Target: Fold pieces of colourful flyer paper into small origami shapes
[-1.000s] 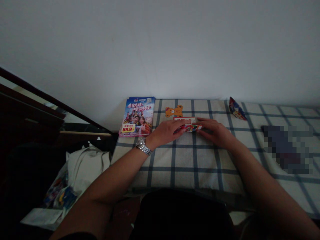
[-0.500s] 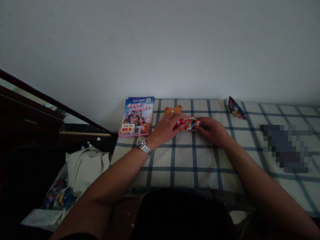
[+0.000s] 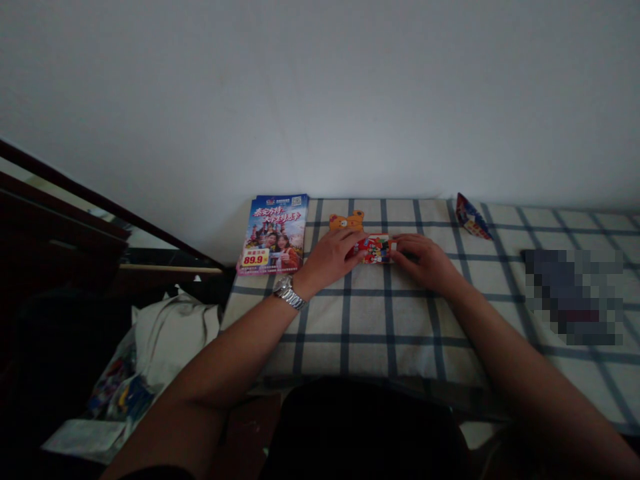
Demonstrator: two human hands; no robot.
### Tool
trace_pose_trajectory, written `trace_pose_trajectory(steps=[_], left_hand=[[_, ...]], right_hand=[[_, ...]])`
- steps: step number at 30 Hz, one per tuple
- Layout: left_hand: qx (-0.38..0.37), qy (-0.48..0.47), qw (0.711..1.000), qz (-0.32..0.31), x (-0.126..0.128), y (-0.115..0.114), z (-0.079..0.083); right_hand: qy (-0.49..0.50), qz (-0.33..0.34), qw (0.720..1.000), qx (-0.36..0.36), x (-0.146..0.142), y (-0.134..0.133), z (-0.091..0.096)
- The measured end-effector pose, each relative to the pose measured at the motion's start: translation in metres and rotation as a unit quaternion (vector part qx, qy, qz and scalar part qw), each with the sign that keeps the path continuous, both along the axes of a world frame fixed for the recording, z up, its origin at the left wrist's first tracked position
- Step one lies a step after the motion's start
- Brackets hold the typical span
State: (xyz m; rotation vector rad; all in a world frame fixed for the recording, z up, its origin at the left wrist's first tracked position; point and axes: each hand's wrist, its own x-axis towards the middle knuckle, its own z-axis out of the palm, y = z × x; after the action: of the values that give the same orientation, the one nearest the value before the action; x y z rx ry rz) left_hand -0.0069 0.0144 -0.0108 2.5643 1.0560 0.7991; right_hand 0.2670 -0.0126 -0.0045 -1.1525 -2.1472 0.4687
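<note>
Head view: left hand [image 3: 330, 257], right hand [image 3: 424, 261] flatten small red printed paper [image 3: 376, 248].
Change: flap now folded down (crease pressed).
Grip: both open, fingers only pressing.

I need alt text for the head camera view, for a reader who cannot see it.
A person's left hand and right hand rest on a small red printed paper on a checked cloth. A colourful flyer lies to its left, an orange bear cutout just behind it.

Dim, underexposed; soft light on the wall [image 3: 320, 100] beyond the grip, blackness near-left of it. A pixelated patch [image 3: 575, 297] sits right of the right hand [image 3: 425, 261]; edges bowed.
</note>
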Motion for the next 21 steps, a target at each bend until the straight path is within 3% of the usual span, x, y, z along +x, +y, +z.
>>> trace_pose_trajectory(steps=[7, 21], left_hand=[[0.024, 0.004, 1.000, -0.012, 0.0013, -0.0001, -0.0004], [0.018, -0.019, 0.999, -0.019, 0.0031, 0.0012, -0.0038]], right_hand=[[0.007, -0.114, 0.992, -0.048, -0.0043, -0.0050, 0.0031], [-0.025, -0.086, 0.996, 0.020, -0.0078, 0.0038, -0.0046]])
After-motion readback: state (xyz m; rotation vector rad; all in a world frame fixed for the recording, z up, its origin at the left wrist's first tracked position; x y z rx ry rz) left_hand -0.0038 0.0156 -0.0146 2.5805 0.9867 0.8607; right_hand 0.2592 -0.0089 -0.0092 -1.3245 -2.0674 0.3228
